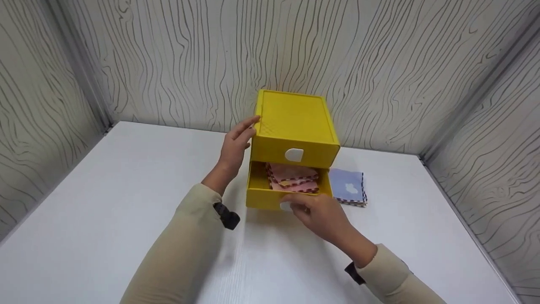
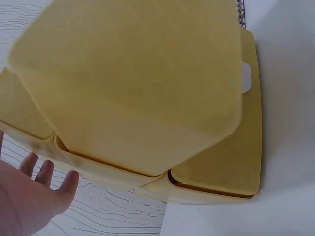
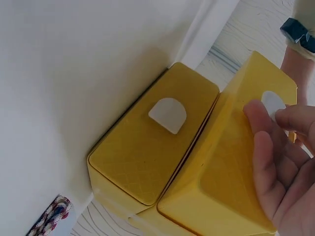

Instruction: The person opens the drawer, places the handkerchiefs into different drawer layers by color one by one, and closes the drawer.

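A yellow drawer box (image 1: 297, 116) stands on the table with white half-round handles. Its middle drawer (image 1: 261, 198) is pulled out, and folded pink cloths (image 1: 291, 173) with dark checked edges lie inside. My right hand (image 1: 322, 215) pinches the white handle (image 3: 271, 102) of that drawer between thumb and fingers. Against the box's upper left side rests my left hand (image 1: 234, 147), its fingers spread and loosely extended. The bottom drawer (image 3: 142, 152) is closed in the right wrist view and hidden in the head view. The top drawer (image 1: 270, 150) is closed too.
A folded blue cloth (image 1: 348, 185) with a white cloud and checked edge lies on the table right of the box. White table (image 1: 139, 190) extends on both sides. Wood-patterned panels (image 1: 211, 63) enclose the back and sides, close behind the box.
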A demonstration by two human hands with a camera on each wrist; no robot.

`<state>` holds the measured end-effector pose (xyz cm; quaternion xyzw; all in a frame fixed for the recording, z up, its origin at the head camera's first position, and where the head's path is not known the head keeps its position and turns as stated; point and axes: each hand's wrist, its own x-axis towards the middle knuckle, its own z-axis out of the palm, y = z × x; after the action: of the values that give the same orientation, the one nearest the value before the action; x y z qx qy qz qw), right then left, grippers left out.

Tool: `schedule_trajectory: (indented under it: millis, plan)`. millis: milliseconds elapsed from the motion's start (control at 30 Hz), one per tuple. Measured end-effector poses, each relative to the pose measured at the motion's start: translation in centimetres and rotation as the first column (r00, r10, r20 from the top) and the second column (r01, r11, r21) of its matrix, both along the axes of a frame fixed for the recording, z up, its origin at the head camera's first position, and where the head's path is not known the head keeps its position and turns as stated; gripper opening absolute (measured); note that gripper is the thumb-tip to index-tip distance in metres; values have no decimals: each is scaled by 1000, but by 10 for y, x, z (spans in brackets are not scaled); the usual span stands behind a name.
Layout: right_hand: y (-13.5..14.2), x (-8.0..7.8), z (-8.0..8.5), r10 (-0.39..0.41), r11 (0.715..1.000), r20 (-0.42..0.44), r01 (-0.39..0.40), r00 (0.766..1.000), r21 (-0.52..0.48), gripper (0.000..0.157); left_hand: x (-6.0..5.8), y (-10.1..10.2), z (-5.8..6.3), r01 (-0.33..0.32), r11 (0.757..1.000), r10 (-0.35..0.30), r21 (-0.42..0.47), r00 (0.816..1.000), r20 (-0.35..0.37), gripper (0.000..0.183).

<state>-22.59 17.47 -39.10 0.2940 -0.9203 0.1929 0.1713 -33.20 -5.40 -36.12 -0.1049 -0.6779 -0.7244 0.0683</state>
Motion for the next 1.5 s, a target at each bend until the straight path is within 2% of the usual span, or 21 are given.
schedule_trajectory:
  millis: [267,533,833,1133,1333,1500]
  plan:
    - [-2,-23,-2,-52,998,24,53,998,-38,22,2,5,2,12,1000,-12,27,1000,-16,41]
    - [-7,-40,1,-84,991,77,92,994,-101,23,1,6,3,13,999,-14,40,1000,5,43]
    - [-10,-57,-7,-111,980,60,119,992,-157,21,2,8,2,1,997,1,75,1000,-21,43]
    - [-12,-64,-14,-153,970,14,153,988,-187,17,1,10,0,-18,997,21,73,999,-40,42]
    - [-12,-66,-15,-144,975,-35,135,989,-179,18,1,10,-1,-29,997,33,67,998,-57,41]
    - [-10,-66,-14,-132,973,18,133,991,-188,20,1,10,-1,-44,998,46,42,998,-45,42]
